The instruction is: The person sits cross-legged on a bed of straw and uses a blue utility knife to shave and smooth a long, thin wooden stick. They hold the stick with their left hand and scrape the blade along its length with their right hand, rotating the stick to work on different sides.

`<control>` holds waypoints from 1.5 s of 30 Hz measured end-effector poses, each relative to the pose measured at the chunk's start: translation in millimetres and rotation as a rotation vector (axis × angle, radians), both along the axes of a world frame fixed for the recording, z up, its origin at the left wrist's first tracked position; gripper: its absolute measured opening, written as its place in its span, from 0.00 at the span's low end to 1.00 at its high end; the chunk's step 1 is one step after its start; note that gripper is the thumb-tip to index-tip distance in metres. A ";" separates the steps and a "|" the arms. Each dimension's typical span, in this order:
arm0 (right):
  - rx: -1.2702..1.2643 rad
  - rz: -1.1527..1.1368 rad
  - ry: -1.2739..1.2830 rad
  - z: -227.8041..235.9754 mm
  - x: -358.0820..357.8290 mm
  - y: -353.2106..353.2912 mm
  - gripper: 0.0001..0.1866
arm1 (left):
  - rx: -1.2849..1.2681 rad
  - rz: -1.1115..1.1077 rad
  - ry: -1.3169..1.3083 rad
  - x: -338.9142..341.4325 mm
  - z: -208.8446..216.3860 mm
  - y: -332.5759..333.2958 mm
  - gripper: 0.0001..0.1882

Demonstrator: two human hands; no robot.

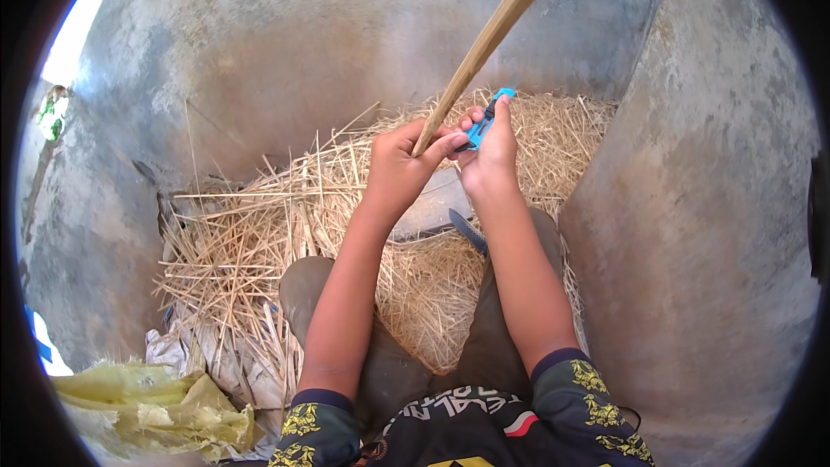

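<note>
While both arms reach out over the lap, the left hand (399,156) has its fingers wrapped tight round the lower end of a long bamboo stick (484,43), which slants up and right out of the top of the shot. Right hand (488,151) sits just beside it, fingers closed on a small blue utility knife (484,121), with its tip pressed up against the stick right where the left thumb is.

Pretty crowded around here tbh. A heap of straw (259,242) covers the ground ahead and spills left, and a dark blade-like thing (468,230) lies on it just under the right wrist, can't tell exactly what it is. Big grey concrete tanks (718,207) curve in close at the back and on the right, so there's barely any room on that side. Lower left there's a crumpled yellow plastic bag (147,406) with some whitish sacking (194,359) next to it; can't see what's inside.
</note>
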State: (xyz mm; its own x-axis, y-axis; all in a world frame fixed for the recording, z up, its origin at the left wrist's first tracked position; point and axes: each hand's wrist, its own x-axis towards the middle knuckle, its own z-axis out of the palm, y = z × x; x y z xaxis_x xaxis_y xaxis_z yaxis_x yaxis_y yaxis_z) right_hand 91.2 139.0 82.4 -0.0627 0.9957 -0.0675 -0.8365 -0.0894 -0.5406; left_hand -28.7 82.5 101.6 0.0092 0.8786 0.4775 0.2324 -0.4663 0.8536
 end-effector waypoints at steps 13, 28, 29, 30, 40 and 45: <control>-0.056 0.004 0.048 9.3 -2.9 -1.6 0.17 | -0.060 0.015 -0.003 3.2 -1.1 -2.7 0.09; 0.303 0.488 -0.363 12.5 -22.3 -25.1 0.30 | -0.283 -0.054 -0.349 -32.2 15.4 6.8 0.25; 0.301 0.455 -0.377 11.5 -27.7 -27.1 0.31 | -0.271 -0.053 -0.353 -33.1 15.2 5.7 0.24; 0.299 0.422 -0.390 10.6 -31.1 -28.6 0.31 | -0.258 -0.052 -0.357 -33.0 14.7 4.2 0.23; -0.432 0.434 0.039 -29.2 -25.9 4.2 0.22 | -0.076 0.217 -0.468 -60.0 16.8 12.3 0.16; -0.488 0.394 0.058 -30.1 -29.4 1.7 0.19 | -0.065 0.245 -0.482 -69.7 15.8 11.1 0.16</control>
State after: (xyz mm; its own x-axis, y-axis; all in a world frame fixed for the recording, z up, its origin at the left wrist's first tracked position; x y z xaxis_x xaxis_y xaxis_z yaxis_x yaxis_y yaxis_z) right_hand 61.9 140.7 52.3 -0.4356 0.7526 -0.4938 -0.7176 -0.6215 -0.3144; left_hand -98.4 93.5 117.4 -0.4062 0.8554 0.3213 -0.0969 -0.3899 0.9157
